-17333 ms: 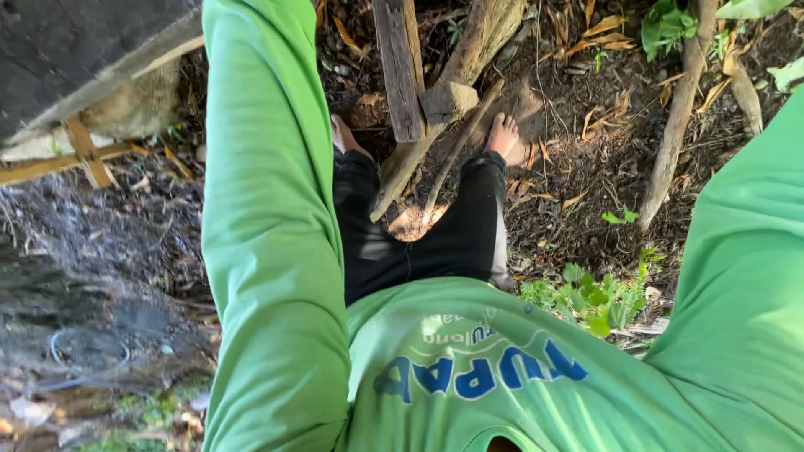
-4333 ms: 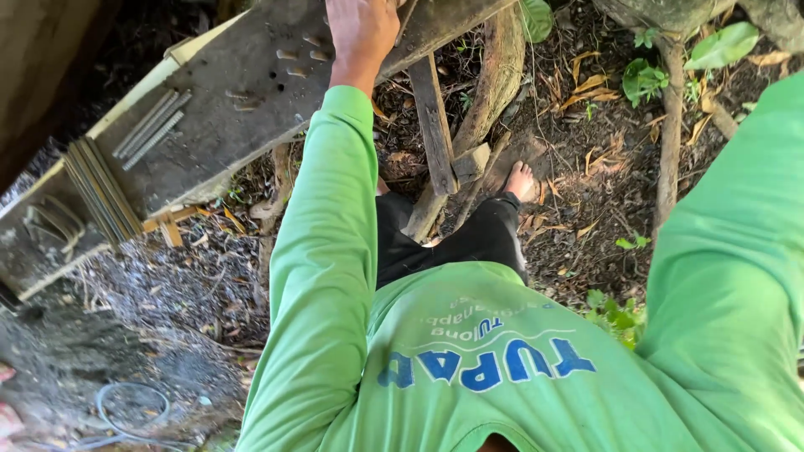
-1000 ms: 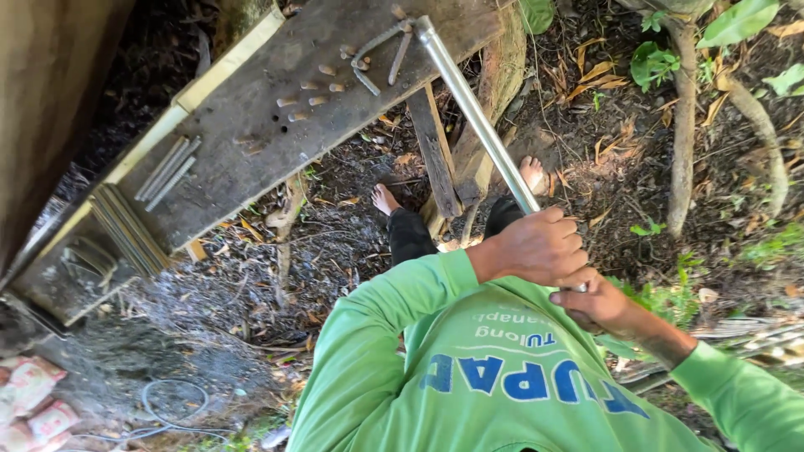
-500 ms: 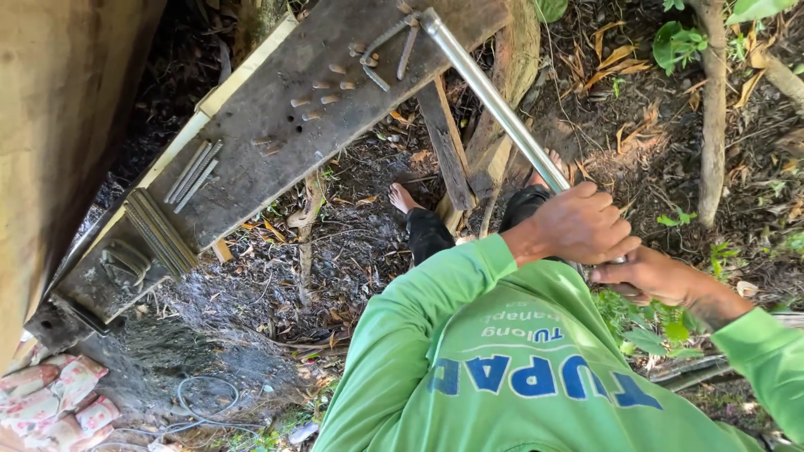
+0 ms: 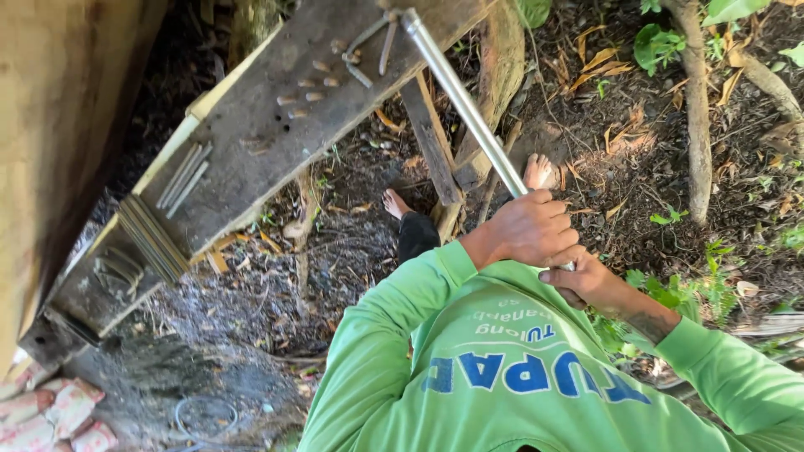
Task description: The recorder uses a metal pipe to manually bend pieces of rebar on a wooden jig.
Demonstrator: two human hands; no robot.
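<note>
A long metal pipe [image 5: 469, 109] is gripped by both hands close to the chest. The left hand [image 5: 532, 230] is wrapped around the pipe from above, its fingers [image 5: 559, 238] curled tightly together over it. The right hand [image 5: 582, 280] is placed just below and beside the left, touching it, with its fingers closed around the lower end of the pipe, which is hidden inside the grip. From the hands the pipe is seen slanting up and away to the far end of a rough wooden bench [image 5: 251, 142], where its tip meets the board near some bent steel rods [image 5: 368, 50]. Straight steel rods [image 5: 184, 176] and a stack of bent ones [image 5: 151, 238] are laid on the nearer part of the bench. Two bare feet [image 5: 540, 172] are planted on the dirt and dry leaves beneath the pipe, beside a wooden bench leg [image 5: 431, 142]. Green sleeves [image 5: 377, 335] are worn on both arms.
</note>
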